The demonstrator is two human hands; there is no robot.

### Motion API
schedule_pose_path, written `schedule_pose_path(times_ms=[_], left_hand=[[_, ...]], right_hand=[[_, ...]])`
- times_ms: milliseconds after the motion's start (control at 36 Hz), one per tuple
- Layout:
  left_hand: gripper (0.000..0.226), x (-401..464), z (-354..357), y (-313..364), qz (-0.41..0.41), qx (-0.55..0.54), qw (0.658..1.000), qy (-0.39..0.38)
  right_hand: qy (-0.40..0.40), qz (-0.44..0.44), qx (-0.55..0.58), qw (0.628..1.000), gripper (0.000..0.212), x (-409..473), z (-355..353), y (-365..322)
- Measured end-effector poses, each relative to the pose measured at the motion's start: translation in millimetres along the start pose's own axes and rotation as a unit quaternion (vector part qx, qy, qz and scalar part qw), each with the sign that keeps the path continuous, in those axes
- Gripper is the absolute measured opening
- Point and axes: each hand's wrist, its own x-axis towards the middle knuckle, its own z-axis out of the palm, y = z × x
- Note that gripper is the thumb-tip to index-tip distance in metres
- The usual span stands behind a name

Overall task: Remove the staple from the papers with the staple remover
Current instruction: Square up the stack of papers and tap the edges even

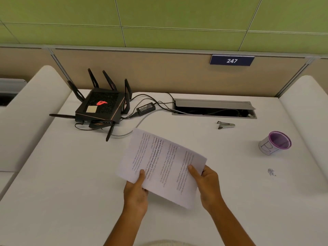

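On the white matte desk (62, 174), wide bare surface lies left of the hands, with a black angular router (102, 107) with antennas at the back edge. The left hand (135, 192) pinches the near left corner of the white printed paper sheets (159, 166), held tilted above the desk; the right hand (207, 185) grips their right edge. Well apart, beyond them, rests the small grey metal staple remover (225, 125), then a purple-rimmed paper-wrapped cup (275, 142).
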Motion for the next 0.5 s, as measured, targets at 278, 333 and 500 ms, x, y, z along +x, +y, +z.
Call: schedule_pose_path(times_ms=[278, 333, 500], left_hand=[[0.133, -7.8, 14.3, 9.0, 0.296, 0.407, 0.864, -0.006], [0.131, -9.4, 29.3, 15.2, 0.351, 0.437, 0.824, -0.084], [0.095, -8.5, 75.2, 46.1, 0.405, 0.523, 0.724, -0.196]], right_hand=[[-0.057, -0.236, -0.312, 0.918, 0.021, 19.8, -13.5, -89.6], [-0.088, -0.275, -0.395, 0.872, 0.02, 20.1, -11.6, -105.2], [-0.137, -0.327, -0.544, 0.761, 0.026, 11.8, 8.1, -132.7]])
